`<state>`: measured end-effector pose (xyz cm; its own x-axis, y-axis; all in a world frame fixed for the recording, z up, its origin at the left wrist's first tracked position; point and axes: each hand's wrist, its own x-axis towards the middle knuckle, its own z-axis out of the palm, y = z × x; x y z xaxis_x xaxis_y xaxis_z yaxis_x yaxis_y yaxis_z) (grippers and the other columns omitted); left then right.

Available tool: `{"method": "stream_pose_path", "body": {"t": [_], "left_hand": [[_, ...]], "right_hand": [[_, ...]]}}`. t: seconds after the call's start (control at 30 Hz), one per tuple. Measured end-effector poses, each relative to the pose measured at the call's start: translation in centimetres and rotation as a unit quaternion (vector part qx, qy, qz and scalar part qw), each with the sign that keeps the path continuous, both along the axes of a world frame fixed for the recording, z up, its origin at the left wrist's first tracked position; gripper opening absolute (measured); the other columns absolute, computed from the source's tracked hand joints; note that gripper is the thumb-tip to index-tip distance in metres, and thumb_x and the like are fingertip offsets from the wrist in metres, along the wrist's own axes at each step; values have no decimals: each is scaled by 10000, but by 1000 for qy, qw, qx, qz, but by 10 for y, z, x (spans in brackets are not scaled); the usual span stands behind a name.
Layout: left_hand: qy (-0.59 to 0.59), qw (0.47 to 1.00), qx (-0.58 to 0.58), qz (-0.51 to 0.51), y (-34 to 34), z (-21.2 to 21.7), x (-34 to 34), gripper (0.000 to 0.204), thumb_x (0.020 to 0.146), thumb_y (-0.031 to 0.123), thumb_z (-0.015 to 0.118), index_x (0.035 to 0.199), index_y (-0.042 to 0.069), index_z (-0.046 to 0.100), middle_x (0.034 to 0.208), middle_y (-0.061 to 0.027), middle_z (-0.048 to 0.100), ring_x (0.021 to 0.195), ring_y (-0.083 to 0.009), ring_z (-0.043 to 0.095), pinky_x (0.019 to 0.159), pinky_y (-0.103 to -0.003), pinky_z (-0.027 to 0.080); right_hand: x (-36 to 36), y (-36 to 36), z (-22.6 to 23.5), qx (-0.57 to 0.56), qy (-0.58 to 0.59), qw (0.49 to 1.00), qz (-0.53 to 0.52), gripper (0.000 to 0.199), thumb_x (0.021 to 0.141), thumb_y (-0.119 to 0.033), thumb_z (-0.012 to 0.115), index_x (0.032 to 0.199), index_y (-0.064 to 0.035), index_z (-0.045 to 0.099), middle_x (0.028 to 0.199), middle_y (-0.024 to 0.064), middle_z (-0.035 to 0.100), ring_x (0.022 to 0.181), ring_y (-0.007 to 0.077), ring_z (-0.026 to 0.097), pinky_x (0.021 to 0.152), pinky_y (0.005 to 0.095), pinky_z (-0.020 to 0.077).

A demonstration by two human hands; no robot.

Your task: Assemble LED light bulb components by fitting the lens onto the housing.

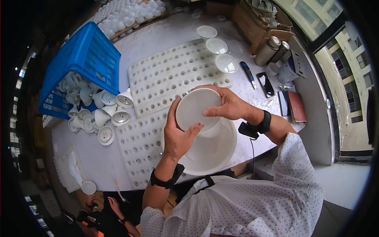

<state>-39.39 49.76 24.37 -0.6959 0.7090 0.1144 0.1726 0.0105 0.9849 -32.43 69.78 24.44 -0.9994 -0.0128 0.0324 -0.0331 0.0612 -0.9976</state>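
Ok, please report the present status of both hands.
Left hand and right hand gripping round white textured piece; large round white basin underneath; no obstruction seen.

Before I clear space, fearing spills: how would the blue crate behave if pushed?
The blue crate probably feels stiff, judging by its unsagging latticed walls. White lamp housings might tumble or roll, being round and loosely piled at its open side.

Fisheye view from the wearer's head, facing steeply down onto the surface (pixel 100 162). Left hand (pixel 178 139) and right hand (pixel 233 106) lie close, near the centre; the window (pixel 350 87) curves at the right margin.
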Motion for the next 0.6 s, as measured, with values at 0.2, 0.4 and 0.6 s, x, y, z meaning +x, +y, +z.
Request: {"method": "stream_pose_path", "body": {"t": [0.2,0.4,0.6], "left_hand": [[34,986,-21,160,-40,-44,-8,548,779,31,661,1260,-69,419,1337,-263,412,1150,-338,515,900,-408,476],[26,950,-105,293,-114,-93,21,419,740,-69,593,1152,-78,517,1320,-262,436,1116,-306,549,901,-377,476],[-37,904,-198,378,-149,-120,60,364,749,-45,568,1112,-62,546,1311,-263,449,1067,-271,576,853,-351,491]], "right_hand": [[-113,112,-20,-185,-2,957,-223,548,835,-257,645,1253,22,426,1147,170,556,1029,254,587,834,373,529],[-227,166,-73,-229,-45,925,-298,614,844,-249,619,1268,97,339,1217,222,479,1046,324,571,845,400,548],[-287,180,-114,-241,-78,918,-304,606,845,-229,616,1247,126,333,1200,257,470,1007,354,581,788,383,579]]}}
